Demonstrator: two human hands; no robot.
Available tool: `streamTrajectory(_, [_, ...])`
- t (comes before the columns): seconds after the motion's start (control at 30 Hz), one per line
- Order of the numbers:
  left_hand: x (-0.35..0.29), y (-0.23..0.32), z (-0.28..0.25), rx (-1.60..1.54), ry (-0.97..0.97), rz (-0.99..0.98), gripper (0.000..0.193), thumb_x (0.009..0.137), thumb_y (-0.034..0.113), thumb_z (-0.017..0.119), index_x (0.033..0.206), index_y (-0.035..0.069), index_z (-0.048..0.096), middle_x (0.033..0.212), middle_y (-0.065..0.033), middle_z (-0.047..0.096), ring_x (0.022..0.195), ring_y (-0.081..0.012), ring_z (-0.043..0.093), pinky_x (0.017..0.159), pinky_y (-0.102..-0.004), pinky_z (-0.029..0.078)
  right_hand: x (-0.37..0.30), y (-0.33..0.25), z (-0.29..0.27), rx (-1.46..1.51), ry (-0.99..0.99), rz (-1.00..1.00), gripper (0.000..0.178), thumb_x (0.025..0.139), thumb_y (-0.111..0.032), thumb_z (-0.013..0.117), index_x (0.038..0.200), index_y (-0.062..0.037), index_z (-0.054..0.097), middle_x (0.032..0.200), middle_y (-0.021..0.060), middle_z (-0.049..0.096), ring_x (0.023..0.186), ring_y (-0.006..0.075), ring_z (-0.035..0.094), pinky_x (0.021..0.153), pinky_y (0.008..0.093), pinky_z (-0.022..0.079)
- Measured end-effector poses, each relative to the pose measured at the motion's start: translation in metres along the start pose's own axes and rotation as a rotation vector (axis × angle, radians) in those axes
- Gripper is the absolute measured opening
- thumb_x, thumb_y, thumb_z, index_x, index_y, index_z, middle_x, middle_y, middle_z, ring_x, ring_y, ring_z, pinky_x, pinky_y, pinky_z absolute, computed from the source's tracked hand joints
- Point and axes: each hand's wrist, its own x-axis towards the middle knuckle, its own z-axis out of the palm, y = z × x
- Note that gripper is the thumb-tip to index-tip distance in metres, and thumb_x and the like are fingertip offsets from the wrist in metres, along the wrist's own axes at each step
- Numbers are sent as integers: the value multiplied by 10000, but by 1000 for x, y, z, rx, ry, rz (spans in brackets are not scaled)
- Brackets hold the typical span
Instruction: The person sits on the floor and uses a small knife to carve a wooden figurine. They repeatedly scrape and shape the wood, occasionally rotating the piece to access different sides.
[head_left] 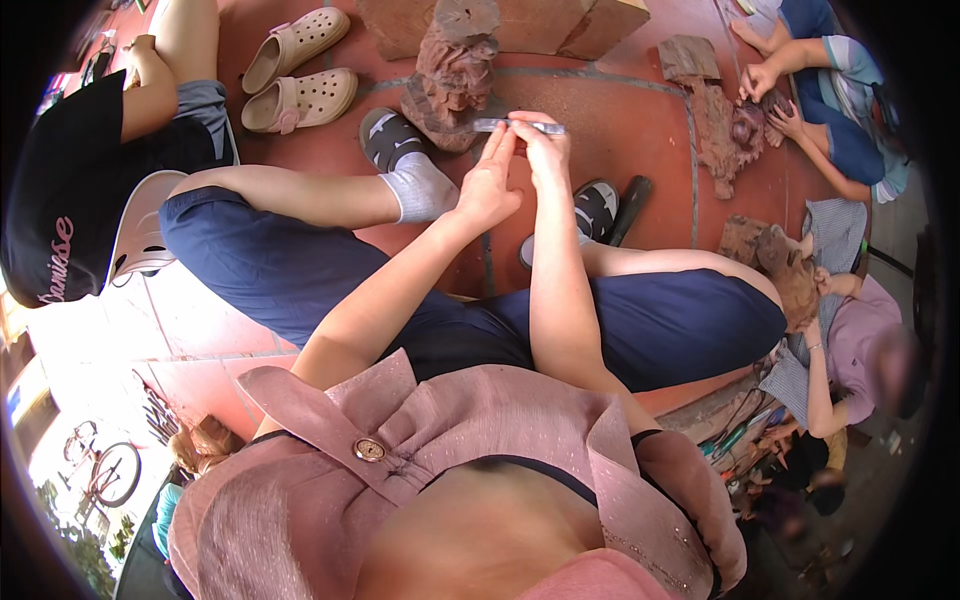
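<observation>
Grip of right hand (547,158): was closed on slim metal tool (549,128). Left hand (488,192): fingers met the shaft, pinch indeterminable. Carved wooden figure (455,70): stood beside the tip on tiled floor (640,130). Control called for short, shallow strokes, fingertips behind the tip.

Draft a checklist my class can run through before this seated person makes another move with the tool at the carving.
1. Tool gripped: ok; the right hand holds the slim metal tool.
2. Left hand guiding: cannot tell; its extended fingers reach the tool, but pressure doesn't show.
3. Wood carving steadied by hand: not ok; neither hand rests on it.
4. Tool tip touching the carving: cannot tell; too small.
5. Left sandal well away from the carving: not ok; it sits close beside it.
</observation>
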Motion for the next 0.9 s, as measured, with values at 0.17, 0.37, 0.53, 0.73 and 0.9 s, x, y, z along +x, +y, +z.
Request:
streamTrajectory(0.17, [20, 18, 10, -47, -31, 69, 864, 665, 74, 675, 1440, 9, 298, 1518, -193, 236, 978, -263, 636, 844, -334, 517, 6, -30, -17, -57, 119, -29, 115, 802, -11, 644, 905, -32, 691, 796, 46, 666, 649, 105, 595, 548, 238, 489])
streamTrajectory(0.37, [-17, 3, -5, 34, 76, -10, 861, 668, 67, 643, 1449, 16, 283, 1517, -195, 239, 1107, -290, 579, 865, -331, 508, -16, -18, 21, 92, -24, 97, 123, 798, -20, 666, 918, -22, 691, 820, 68, 672, 682, 135, 622, 566, 266, 521])
streamTrajectory(0.53, [14, 11, 5, -15, -104, 51, 878, 665, 80, 675, 1453, 40, 288, 1511, -181, 265, 1113, -271, 578, 879, -312, 501, -1, -17, -10, 0, 209, 26, 144, 782, 26, 652, 918, -2, 691, 827, 74, 671, 693, 131, 609, 596, 249, 514])
streamTrajectory(0.73, [-1, -1, -3, 43, 34, 55, 840, 682, 64, 648, 1446, 43, 301, 1506, -180, 275, 1023, -262, 612, 858, -319, 508, -7, -9, 9, 89, 105, 4, 125, 802, 15, 653, 923, 5, 685, 839, 61, 664, 694, 127, 606, 591, 254, 520])
streamTrajectory(0.9, [-8, -8, -7, 28, 100, -11, 831, 683, 46, 621, 1447, 31, 293, 1509, -172, 271, 1028, -262, 608, 833, -320, 517, -6, -3, 31, 99, 80, 12, 108, 806, 4, 657, 909, 0, 689, 796, 46, 656, 655, 111, 595, 559, 248, 519])
